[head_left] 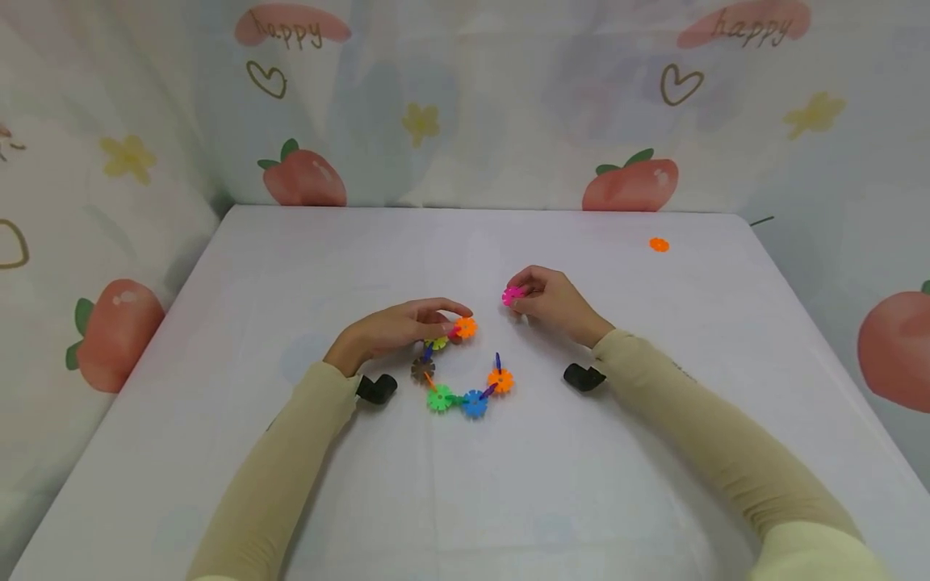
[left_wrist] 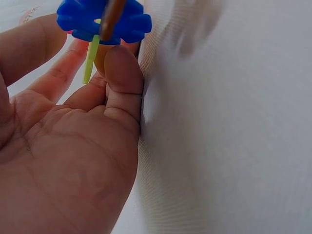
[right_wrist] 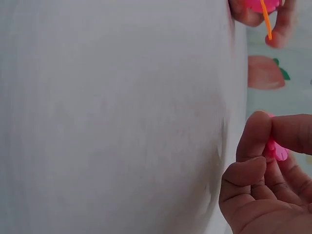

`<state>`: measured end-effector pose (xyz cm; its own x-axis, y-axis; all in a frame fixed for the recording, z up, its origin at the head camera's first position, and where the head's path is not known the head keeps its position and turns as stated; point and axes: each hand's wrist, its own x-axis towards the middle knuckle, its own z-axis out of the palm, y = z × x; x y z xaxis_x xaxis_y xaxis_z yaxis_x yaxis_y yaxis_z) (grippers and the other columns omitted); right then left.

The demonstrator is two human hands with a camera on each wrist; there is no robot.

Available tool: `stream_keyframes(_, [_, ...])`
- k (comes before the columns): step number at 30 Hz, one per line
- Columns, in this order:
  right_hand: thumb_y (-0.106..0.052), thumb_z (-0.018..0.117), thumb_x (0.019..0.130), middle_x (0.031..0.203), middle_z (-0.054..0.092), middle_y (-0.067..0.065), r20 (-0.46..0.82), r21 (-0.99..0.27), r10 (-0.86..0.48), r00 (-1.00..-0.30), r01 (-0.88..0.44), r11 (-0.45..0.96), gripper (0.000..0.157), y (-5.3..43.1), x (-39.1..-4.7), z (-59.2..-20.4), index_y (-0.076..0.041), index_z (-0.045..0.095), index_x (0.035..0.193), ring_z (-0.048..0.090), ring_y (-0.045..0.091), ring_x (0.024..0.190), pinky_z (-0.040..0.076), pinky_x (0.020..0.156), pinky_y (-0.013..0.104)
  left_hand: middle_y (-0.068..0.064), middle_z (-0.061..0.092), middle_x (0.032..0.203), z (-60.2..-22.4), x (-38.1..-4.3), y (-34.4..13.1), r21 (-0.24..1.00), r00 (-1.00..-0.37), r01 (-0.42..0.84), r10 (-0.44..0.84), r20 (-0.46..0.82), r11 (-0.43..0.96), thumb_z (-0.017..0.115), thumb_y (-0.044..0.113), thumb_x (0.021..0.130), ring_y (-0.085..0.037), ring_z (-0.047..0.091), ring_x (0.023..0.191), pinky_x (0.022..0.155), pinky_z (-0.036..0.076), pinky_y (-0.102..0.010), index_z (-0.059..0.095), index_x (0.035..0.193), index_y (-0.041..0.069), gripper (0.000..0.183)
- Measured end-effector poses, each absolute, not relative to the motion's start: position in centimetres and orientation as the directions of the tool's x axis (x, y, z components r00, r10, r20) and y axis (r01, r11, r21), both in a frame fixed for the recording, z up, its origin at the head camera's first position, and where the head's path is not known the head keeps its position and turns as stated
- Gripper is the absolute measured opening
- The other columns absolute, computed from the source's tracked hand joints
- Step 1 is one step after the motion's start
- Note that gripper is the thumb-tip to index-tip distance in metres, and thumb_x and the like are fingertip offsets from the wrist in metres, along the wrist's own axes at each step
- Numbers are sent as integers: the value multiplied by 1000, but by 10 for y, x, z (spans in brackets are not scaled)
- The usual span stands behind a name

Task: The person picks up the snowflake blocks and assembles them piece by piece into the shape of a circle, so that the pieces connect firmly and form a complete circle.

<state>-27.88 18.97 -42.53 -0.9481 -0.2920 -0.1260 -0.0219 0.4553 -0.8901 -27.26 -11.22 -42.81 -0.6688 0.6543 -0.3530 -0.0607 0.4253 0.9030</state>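
Observation:
A curved chain of interlocking plastic snowflake discs [head_left: 475, 403] in several colours lies in a C shape mid-table. My left hand [head_left: 403, 324] holds its upper left end, thumb at a pink disc by the orange end disc [head_left: 466, 327]. In the left wrist view a blue disc [left_wrist: 131, 28] and an edge-on yellow one [left_wrist: 89, 61] show by the fingers. To the right, my right hand [head_left: 555, 305] pinches a single pink snowflake disc [head_left: 512, 296] between thumb and index finger, apart from the chain. The fingers partly cover this disc [right_wrist: 280, 150] in the right wrist view.
A loose orange snowflake disc [head_left: 659, 244] lies far off at the table's back right. White cloth covers the table [head_left: 465, 492]. Patterned curtains [head_left: 494, 105] stand along its back and sides. A black wrist device [head_left: 378, 390] sits at each cuff.

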Motion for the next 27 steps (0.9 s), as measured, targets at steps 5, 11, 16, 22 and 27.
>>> stream_keyframes(5, [-3,72,98,102,70,14,-94,-871,-347,-933,-91,482,17,177,-268,-423,2,67,113,65,30,88,53,77,30,-6,59,143,-429,-274,-112,910,-665,-76,659,-351,407,55,17,110,-27,53,130,115,37,-53,60,151,25,42])
stream_keyframes(11, [-4,74,98,97,73,8,-57,-825,-410,-911,-189,533,6,167,-260,-423,-2,74,103,65,26,86,55,80,34,-8,61,141,-428,-275,-113,908,-671,-76,652,-352,411,55,15,110,-28,54,130,116,36,-56,59,151,25,42])
stream_keyframes(16, [-4,73,98,93,73,4,-41,-802,-437,-899,-231,551,5,162,-253,-421,-5,76,102,65,24,85,56,80,34,-9,61,141,-428,-273,-112,912,-673,-75,654,-345,404,54,14,110,-28,54,130,115,37,-55,59,152,23,42])
stream_keyframes(22, [-3,73,97,91,73,2,-19,-786,-456,-890,-269,556,7,160,-247,-422,-7,77,99,65,24,85,57,81,37,-10,61,141,-429,-272,-113,920,-674,-81,659,-334,384,54,13,111,-28,55,130,115,38,-53,59,152,19,41])
stream_keyframes(27, [0,72,96,88,73,0,48,-756,-486,-873,-350,553,8,157,-245,-424,-6,77,96,64,21,82,56,78,35,-11,63,139,-430,-272,-113,928,-675,-84,664,-321,363,53,12,111,-28,56,128,114,39,-51,58,151,16,40])
